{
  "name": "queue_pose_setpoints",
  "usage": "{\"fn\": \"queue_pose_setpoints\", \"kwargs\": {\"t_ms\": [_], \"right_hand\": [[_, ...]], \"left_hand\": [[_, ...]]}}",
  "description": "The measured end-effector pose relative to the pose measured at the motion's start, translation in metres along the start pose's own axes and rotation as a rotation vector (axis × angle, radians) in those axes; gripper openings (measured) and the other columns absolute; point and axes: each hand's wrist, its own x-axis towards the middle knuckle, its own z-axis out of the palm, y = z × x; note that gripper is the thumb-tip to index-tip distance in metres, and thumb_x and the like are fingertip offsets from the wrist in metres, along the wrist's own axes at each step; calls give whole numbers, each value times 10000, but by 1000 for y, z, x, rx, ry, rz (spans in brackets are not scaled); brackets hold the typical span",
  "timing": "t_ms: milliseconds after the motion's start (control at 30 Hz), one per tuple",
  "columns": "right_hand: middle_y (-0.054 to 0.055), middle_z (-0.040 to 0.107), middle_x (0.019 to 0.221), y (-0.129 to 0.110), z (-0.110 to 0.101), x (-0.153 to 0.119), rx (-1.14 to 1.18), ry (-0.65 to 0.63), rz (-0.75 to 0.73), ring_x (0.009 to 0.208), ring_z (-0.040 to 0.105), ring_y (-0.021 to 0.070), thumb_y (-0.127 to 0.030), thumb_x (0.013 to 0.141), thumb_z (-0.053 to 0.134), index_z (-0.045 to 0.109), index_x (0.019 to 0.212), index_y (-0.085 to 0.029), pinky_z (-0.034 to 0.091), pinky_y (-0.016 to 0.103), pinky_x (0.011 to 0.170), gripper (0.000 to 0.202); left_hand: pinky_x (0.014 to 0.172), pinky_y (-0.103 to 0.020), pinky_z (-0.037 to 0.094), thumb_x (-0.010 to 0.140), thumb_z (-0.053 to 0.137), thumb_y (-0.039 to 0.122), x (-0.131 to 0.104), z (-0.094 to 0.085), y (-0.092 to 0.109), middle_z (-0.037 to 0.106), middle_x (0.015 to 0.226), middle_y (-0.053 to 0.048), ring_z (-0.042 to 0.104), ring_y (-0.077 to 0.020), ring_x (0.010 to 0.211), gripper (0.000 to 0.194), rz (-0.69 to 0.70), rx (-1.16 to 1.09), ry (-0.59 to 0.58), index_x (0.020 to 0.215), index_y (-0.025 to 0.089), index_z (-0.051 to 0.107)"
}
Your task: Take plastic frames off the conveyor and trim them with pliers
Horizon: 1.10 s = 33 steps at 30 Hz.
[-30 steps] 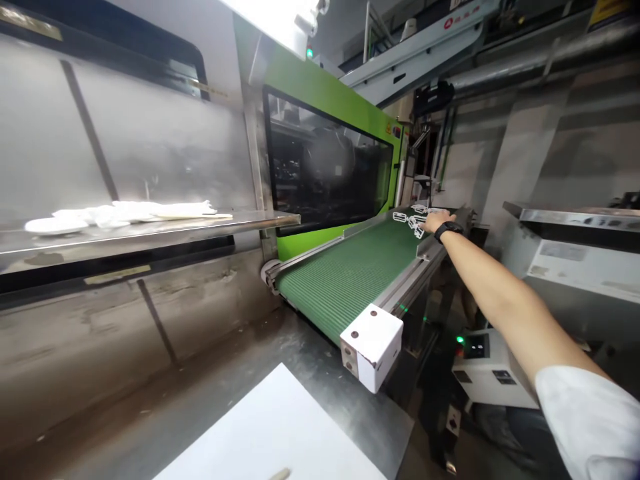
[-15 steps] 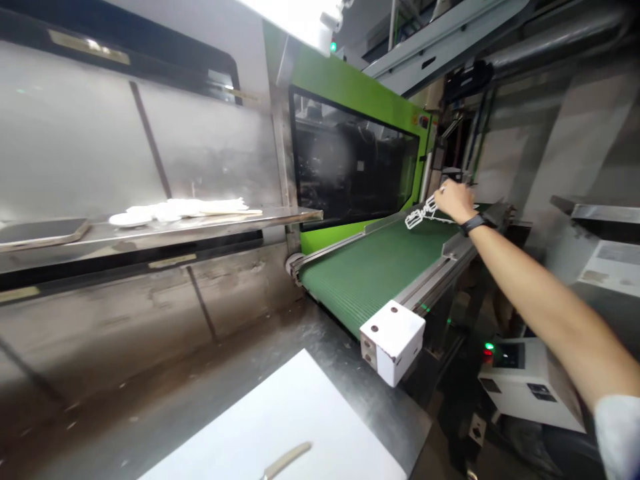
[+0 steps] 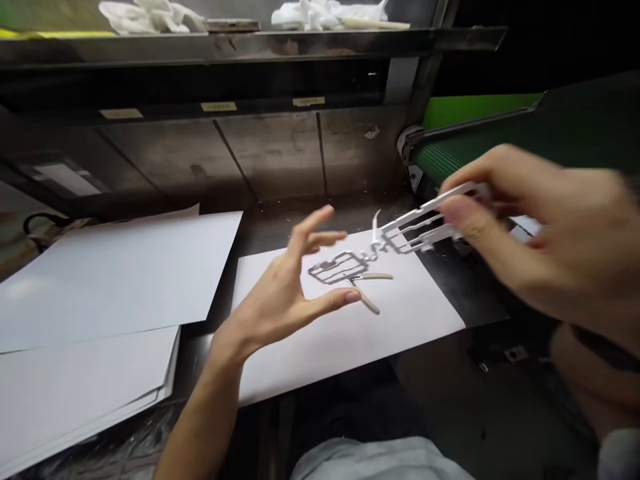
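Note:
My right hand (image 3: 540, 233) pinches one end of a white moulded plastic frame (image 3: 395, 237) and holds it in the air over a white sheet (image 3: 350, 333) on the metal bench. The frame's far end hangs lower, close to my left hand (image 3: 285, 293), which is open with fingers spread and touches nothing. A pair of small cutters with beige handles (image 3: 367, 293) lies on the sheet under the frame.
A stack of white sheets (image 3: 100, 293) lies on the left of the bench. The green conveyor belt (image 3: 500, 143) ends at the right behind my right hand. White rags (image 3: 320, 13) lie on the steel shelf (image 3: 250, 43) above.
My right hand has carried the plastic frame from the far end of the conveyor back over the bench. My view has dropped to the bench, and my left hand has come up, open.

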Motion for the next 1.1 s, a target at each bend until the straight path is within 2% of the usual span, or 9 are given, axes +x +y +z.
{"fn": "queue_pose_setpoints", "kwargs": {"t_ms": [67, 167, 300, 400, 500, 700, 933, 1033, 1100], "right_hand": [[33, 668, 893, 1, 33, -2, -53, -73, -60, 668, 574, 179, -491, 1193, 672, 745, 1138, -219, 360, 307, 547, 288], [32, 692, 957, 32, 62, -4, 63, -172, 43, 721, 617, 200, -587, 1231, 533, 736, 1261, -240, 471, 311, 634, 403], [135, 709, 1253, 87, 105, -26, -111, -129, 194, 1095, 682, 341, -627, 1229, 367, 657, 1466, -199, 565, 463, 934, 569], [229, 644, 1379, 104, 145, -56, -346, -326, 135, 1260, 605, 451, -617, 1149, 499, 666, 1440, -108, 532, 595, 1032, 610], [211, 624, 1415, 102, 171, -79, -503, -504, 85, 1256, 611, 426, -526, 1120, 627, 634, 1456, -119, 561, 572, 1002, 528], [190, 645, 1326, 97, 180, -80, -600, -537, 80, 1181, 635, 415, -474, 1102, 729, 648, 1382, -145, 548, 535, 947, 440], [146, 693, 1178, 89, 183, -50, -536, -659, 228, 1062, 686, 361, -301, 1009, 797, 699, 1158, -142, 543, 448, 883, 239], [73, 735, 1074, 96, 172, -35, -347, -612, 387, 887, 711, 285, -311, 993, 768, 693, 1104, -192, 502, 368, 718, 180], [51, 755, 1021, 107, 160, -24, -24, -537, 556, 855, 723, 281, -377, 979, 754, 698, 1099, -215, 498, 347, 692, 209]], "left_hand": [[1052, -360, 615, 1030, 842, 478, -12, 10, -5, 776, 1364, -45, 784, -247, 1169, 737, -97, -124, -124, 1658, 337, 482], [845, -261, 640, 1141, 685, 407, -38, 34, -21, 833, 1082, -7, 825, -172, 888, 327, -209, -307, -134, 1440, 276, 670], [719, -242, 638, 1141, 677, 393, -56, 61, -49, 832, 1066, -36, 795, -148, 737, 300, -297, -373, 153, 1377, 210, 645], [643, -249, 616, 1134, 676, 421, -51, 66, -65, 817, 1090, -63, 769, -155, 715, 325, -296, -377, 352, 1358, 197, 600], [649, -254, 601, 1148, 646, 441, -44, 61, -73, 805, 1125, -74, 755, -153, 734, 327, -319, -358, 381, 1362, 201, 586], [750, -289, 605, 1140, 665, 403, -39, 52, -71, 794, 1181, -92, 760, -167, 793, 303, -334, -474, 404, 1322, 212, 517], [717, -278, 594, 1136, 553, 413, -6, 26, -58, 773, 1177, -116, 726, -179, 796, 246, -423, -1030, 400, 1241, 194, 523], [728, -281, 609, 1166, 455, 464, 12, 14, -55, 762, 1206, -137, 724, -189, 812, 301, -449, -1088, 428, 1255, 189, 539], [731, -281, 613, 1187, 416, 523, 20, 11, -58, 760, 1183, -130, 716, -191, 810, 368, -453, -1088, 409, 1345, 205, 514]]}}
